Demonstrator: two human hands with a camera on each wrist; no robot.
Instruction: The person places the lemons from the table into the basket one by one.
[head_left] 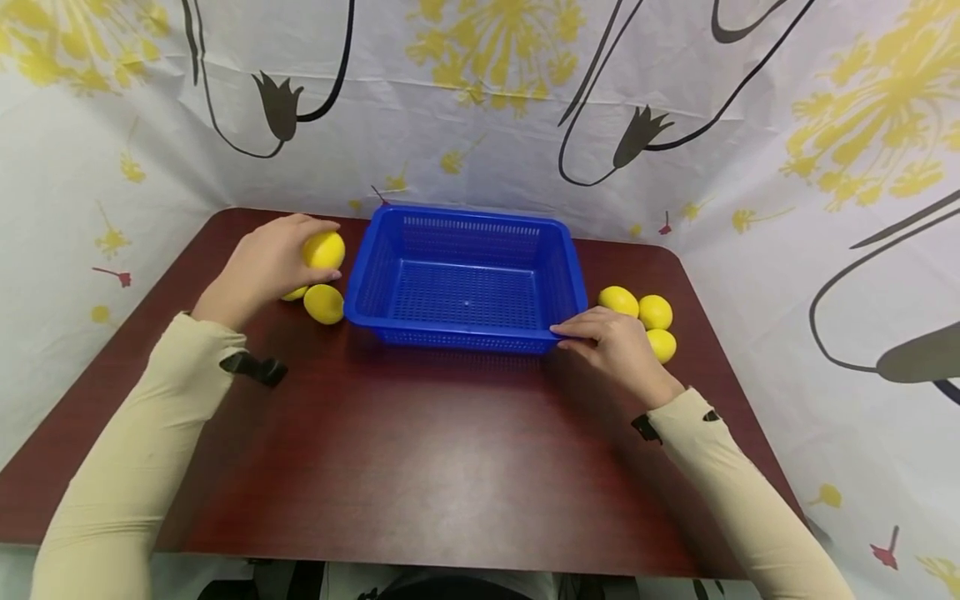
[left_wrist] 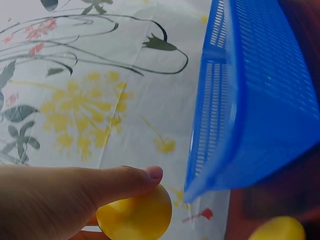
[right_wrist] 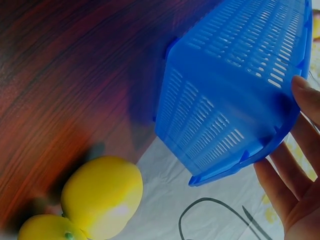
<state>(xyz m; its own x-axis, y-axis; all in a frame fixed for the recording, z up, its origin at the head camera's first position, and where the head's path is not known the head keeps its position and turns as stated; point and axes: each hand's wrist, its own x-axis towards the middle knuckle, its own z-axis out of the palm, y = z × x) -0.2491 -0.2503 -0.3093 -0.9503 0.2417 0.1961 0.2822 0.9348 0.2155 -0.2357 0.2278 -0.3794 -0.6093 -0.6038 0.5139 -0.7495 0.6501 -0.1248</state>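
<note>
My left hand (head_left: 266, 262) grips a yellow lemon (head_left: 326, 251) between thumb and fingers, raised just left of the blue plastic basket (head_left: 467, 333). Below that hand, another lemon (head_left: 324, 305) lies on the table, and one more is mostly hidden behind the hand. With thumb and fingers, my right hand (head_left: 617, 343) pinches the basket's near right corner; the right wrist view shows the fingers (right_wrist: 280, 187) on its rim. No lemon shows inside the basket. Three lemons (head_left: 656, 312) sit together beyond my right hand, to the right of the basket.
The dark red wooden table (head_left: 420, 467) carries everything. White cloth (head_left: 465, 133) printed with flowers hangs behind the table and along both sides. A black strap (head_left: 255, 367) is on my left wrist.
</note>
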